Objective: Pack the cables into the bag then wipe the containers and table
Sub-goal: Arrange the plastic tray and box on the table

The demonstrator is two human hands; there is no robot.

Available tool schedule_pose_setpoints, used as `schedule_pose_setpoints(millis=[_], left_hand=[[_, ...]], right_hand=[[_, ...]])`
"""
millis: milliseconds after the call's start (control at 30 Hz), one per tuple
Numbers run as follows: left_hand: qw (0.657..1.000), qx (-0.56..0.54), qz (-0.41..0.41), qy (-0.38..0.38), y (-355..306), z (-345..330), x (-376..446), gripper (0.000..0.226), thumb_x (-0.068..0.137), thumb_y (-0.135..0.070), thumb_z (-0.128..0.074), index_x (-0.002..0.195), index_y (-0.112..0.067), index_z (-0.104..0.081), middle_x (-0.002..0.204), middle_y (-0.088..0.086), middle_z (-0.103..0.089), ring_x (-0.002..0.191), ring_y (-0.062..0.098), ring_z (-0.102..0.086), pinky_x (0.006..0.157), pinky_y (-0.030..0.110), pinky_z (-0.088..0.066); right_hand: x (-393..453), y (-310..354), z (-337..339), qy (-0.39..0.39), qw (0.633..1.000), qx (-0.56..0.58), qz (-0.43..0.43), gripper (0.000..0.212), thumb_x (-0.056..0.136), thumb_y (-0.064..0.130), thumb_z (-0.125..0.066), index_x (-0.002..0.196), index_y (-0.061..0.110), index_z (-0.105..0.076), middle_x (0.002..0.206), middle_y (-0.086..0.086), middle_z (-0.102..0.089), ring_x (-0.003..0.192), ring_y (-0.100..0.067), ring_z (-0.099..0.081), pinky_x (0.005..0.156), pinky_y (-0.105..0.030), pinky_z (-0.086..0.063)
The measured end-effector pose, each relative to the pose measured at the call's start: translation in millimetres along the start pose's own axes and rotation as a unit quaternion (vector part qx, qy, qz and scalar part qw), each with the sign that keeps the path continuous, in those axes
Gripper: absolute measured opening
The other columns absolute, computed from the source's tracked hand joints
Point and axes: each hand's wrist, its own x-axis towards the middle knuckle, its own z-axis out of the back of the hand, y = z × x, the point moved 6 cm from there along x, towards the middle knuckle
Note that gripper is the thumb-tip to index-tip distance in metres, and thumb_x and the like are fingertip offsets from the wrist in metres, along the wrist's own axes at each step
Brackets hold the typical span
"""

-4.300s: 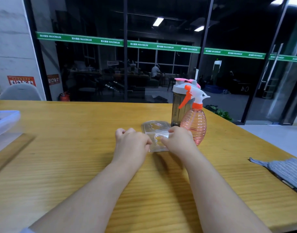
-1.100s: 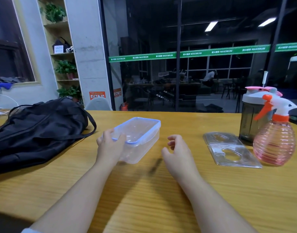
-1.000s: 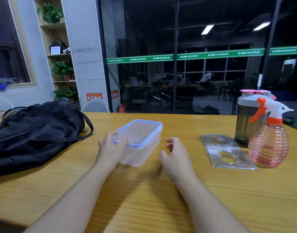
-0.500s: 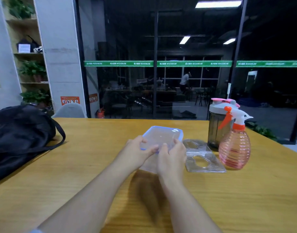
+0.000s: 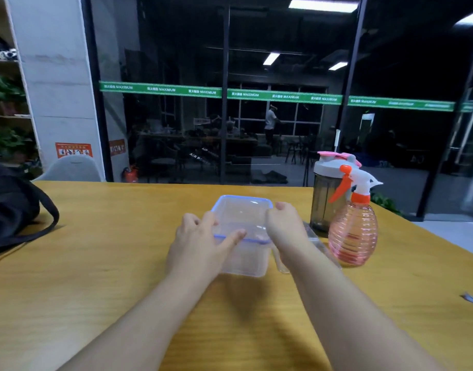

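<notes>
Both hands, left hand (image 5: 200, 245) and right hand (image 5: 286, 226), hold a clear lidded container (image 5: 242, 236) at table centre. Black bag (image 5: 13, 210) sits at nine o'clock, cables presumably packed; spray bottle (image 5: 353, 228) at three o'clock, wiping apparently not begun.

Green band (image 5: 256, 93) running left to right across the far glass wall: white "MAXIMUM" repeated along its length, each preceded by small characters too fine to read. Beyond the glass, low and centre: white slanted lettering (image 5: 200, 155) beginning "AIR", remainder unclear. Orange notice (image 5: 73, 150) on the far left pillar (image 5: 57, 89): pictograms and print, illegible. Second orange notice (image 5: 117, 147) just right of it: illegible.
</notes>
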Motion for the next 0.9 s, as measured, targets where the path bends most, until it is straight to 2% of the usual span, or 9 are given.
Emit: schedule_pose_setpoints(millis=[67, 233, 333, 467, 600, 667, 800, 833, 900], left_hand=[[0.999, -0.002, -0.035, 0.008, 3, -2, 3, 0.055, 0.075, -0.070, -0.047, 0.107, -0.025, -0.049, 0.107, -0.002, -0.037, 0.102, 0.019, -0.046, 0.080, 0.032, -0.042], [0.989, -0.037, -0.139, 0.016, 15, -2, 12, 0.076, 0.057, -0.080, -0.031, 0.103, -0.023, -0.052, 0.105, -0.006, -0.036, 0.097, 0.013, -0.044, 0.078, 0.022, -0.032], [0.983, -0.078, -0.159, 0.052, 22, -4, 12, 0.071, 0.056, -0.079, -0.036, 0.105, -0.029, -0.050, 0.107, -0.015, -0.034, 0.096, 0.004, -0.046, 0.079, 0.020, -0.035], [0.973, -0.123, -0.175, 0.089, 25, -12, 12, 0.055, 0.058, -0.074, -0.043, 0.100, -0.038, -0.042, 0.119, -0.032, -0.031, 0.105, -0.010, -0.042, 0.090, 0.023, -0.042], [0.967, -0.129, -0.202, 0.091, 22, -15, 10, 0.042, 0.063, -0.073, -0.043, 0.096, -0.046, -0.043, 0.121, -0.036, -0.032, 0.106, -0.013, -0.043, 0.092, 0.025, -0.046], [0.963, -0.136, -0.217, 0.085, 20, -15, 9, 0.047, 0.061, -0.082, -0.043, 0.097, -0.051, -0.044, 0.123, -0.035, -0.033, 0.105, -0.013, -0.045, 0.092, 0.025, -0.046], [0.960, -0.151, -0.224, 0.076, 19, -15, 9, 0.055, 0.060, -0.089, -0.034, 0.100, -0.053, -0.047, 0.124, -0.034, -0.036, 0.107, -0.012, -0.045, 0.092, 0.025, -0.046], [0.960, -0.153, -0.222, 0.076, 19, -15, 9, 0.054, 0.060, -0.086, -0.040, 0.101, -0.052, -0.048, 0.124, -0.034, -0.037, 0.108, -0.012, -0.045, 0.092, 0.024, -0.046], [0.961, -0.155, -0.215, 0.079, 20, -15, 8, 0.044, 0.063, -0.075, -0.044, 0.101, -0.052, -0.049, 0.124, -0.034, -0.037, 0.111, -0.014, -0.043, 0.091, 0.019, -0.043]], right_hand=[[18, -5, 8, 0.020, 0.999, -0.022, -0.018, 0.051, 0.097, 0.011, -0.038, 0.146, 0.009, -0.028, 0.143, -0.009, -0.041, 0.122, -0.026, -0.043, 0.090, -0.030, -0.034], [57, -19, 5, 0.035, 0.998, -0.039, -0.029, 0.057, 0.098, 0.032, -0.046, 0.147, 0.008, -0.030, 0.146, -0.009, -0.040, 0.131, -0.028, -0.041, 0.102, -0.036, -0.035], [75, -21, -4, 0.053, 0.997, -0.047, -0.027, 0.060, 0.096, 0.039, -0.049, 0.145, 0.008, -0.034, 0.146, -0.009, -0.042, 0.132, -0.029, -0.040, 0.106, -0.039, -0.035], [94, -20, -14, 0.066, 0.994, -0.077, -0.028, 0.060, 0.095, 0.042, -0.049, 0.142, 0.008, -0.039, 0.141, -0.009, -0.047, 0.129, -0.030, -0.044, 0.107, -0.043, -0.036], [110, -24, -19, 0.074, 0.990, -0.111, -0.046, 0.052, 0.097, 0.040, -0.046, 0.132, 0.002, -0.050, 0.123, -0.013, -0.057, 0.112, -0.030, -0.054, 0.096, -0.036, -0.041], [114, -28, -20, 0.078, 0.989, -0.115, -0.050, 0.047, 0.097, 0.037, -0.047, 0.126, 0.001, -0.055, 0.114, -0.014, -0.062, 0.103, -0.030, -0.058, 0.090, -0.035, -0.044], [117, -29, -22, 0.094, 0.989, -0.107, -0.042, 0.044, 0.097, 0.037, -0.048, 0.129, 0.008, -0.054, 0.120, -0.009, -0.060, 0.110, -0.028, -0.057, 0.097, -0.038, -0.045], [117, -27, -22, 0.092, 0.986, -0.135, -0.033, 0.045, 0.098, 0.039, -0.046, 0.129, 0.007, -0.054, 0.115, -0.008, -0.060, 0.106, -0.026, -0.057, 0.094, -0.037, -0.045], [114, -16, -21, 0.068, 0.971, -0.229, 0.002, 0.046, 0.100, 0.038, -0.041, 0.128, 0.003, -0.052, 0.102, -0.009, -0.057, 0.092, -0.026, -0.054, 0.075, -0.030, -0.044]])
